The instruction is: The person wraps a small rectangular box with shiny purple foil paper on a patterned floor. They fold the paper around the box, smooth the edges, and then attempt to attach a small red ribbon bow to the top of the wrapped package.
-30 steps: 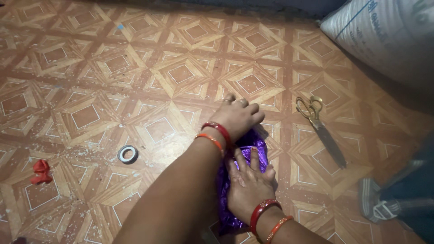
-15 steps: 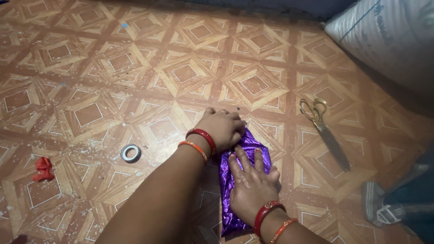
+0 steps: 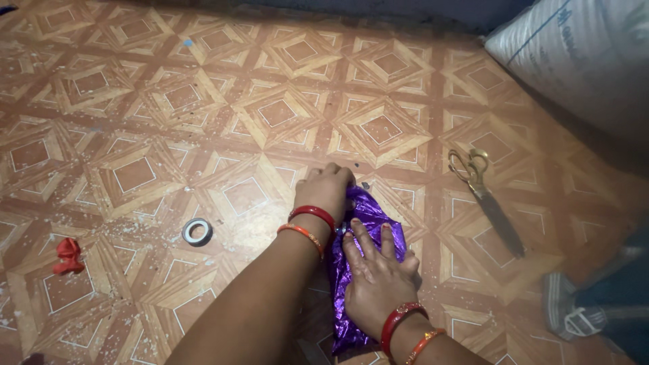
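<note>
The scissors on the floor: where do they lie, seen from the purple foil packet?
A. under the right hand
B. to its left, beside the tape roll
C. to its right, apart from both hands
C: the scissors lie right of the purple foil packet, untouched.

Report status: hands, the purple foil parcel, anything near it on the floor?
Left hand curled on purple foil parcel top end. Right hand flat on its middle. Scissors right, tape roll left, both apart.

Both hands press a shiny purple foil-wrapped parcel (image 3: 362, 270) on the patterned floor (image 3: 203, 101): left hand (image 3: 326, 189) gripping its far end, right hand (image 3: 377, 277) flat on top. Scissors (image 3: 485, 197) lie nearby, a tape roll (image 3: 197, 232) opposite.
</note>
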